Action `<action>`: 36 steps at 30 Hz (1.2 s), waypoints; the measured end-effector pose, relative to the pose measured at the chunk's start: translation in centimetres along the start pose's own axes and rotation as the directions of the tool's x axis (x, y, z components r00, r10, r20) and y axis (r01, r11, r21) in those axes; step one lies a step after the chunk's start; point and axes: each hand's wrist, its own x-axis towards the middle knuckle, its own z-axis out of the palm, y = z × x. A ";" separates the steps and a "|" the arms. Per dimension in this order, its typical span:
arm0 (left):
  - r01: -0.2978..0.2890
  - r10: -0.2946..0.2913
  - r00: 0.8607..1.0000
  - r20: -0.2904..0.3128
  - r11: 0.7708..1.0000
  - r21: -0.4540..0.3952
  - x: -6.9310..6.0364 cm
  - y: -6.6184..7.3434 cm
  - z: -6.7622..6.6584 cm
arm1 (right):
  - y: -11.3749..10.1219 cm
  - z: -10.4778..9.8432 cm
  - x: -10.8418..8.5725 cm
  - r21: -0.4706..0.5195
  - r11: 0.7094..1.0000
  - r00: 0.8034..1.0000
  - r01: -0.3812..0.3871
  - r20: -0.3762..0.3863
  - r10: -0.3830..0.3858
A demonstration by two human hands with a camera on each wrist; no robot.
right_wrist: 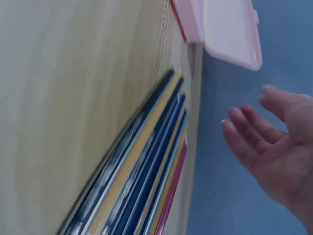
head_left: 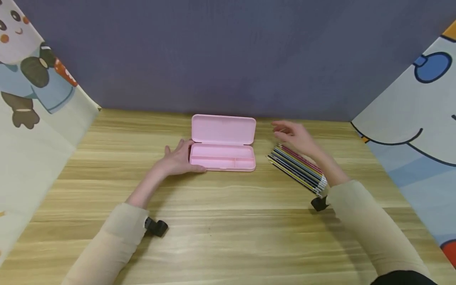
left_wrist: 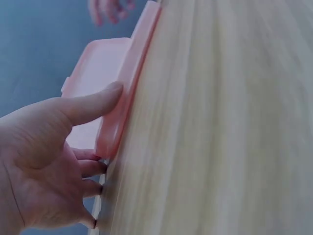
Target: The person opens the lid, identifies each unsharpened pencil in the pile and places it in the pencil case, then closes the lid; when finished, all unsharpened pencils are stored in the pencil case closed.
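A pink pencil case (head_left: 222,162) lies open on the table, its lid (head_left: 223,130) tipped back on the far side. My left hand (head_left: 177,159) holds the case by its left end, thumb along the front edge and fingers at the left side. In the left wrist view the thumb presses on the front wall of the case (left_wrist: 120,110). Right of the case lies a slanted row of several pencils (head_left: 296,168), dark, yellow and red. My right hand (head_left: 297,136) hovers past their far ends with loosely bent fingers, apart from pencils and case; nothing shows in it.
The wood-grain table (head_left: 228,233) ends at a dark blue-grey wall (head_left: 228,55) close behind the lid. Cartoon-printed panels stand at the left (head_left: 39,130) and right (head_left: 409,114). A small black camera sits on each sleeve cuff.
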 end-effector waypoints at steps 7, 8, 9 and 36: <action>0.023 -0.024 1.000 0.013 0.998 0.058 -0.3 0.2 -0.4 | 2.8 -1.8 -4.3 -0.083 0.996 0.997 -0.033 0.069 0.039; 0.023 -0.024 1.000 0.015 0.998 0.061 -0.3 0.3 -0.5 | 3.0 -2.0 -4.8 -0.077 0.996 0.996 -0.039 0.072 0.045; 0.023 -0.024 1.000 0.018 0.998 0.060 -0.2 0.3 -0.5 | 3.1 -2.2 -5.2 -0.076 0.996 0.996 -0.042 0.074 0.048; 0.022 -0.023 0.999 0.036 0.999 0.046 0.0 0.5 -0.3 | 5.9 -2.1 -7.5 -0.121 0.988 0.986 -0.101 0.120 0.116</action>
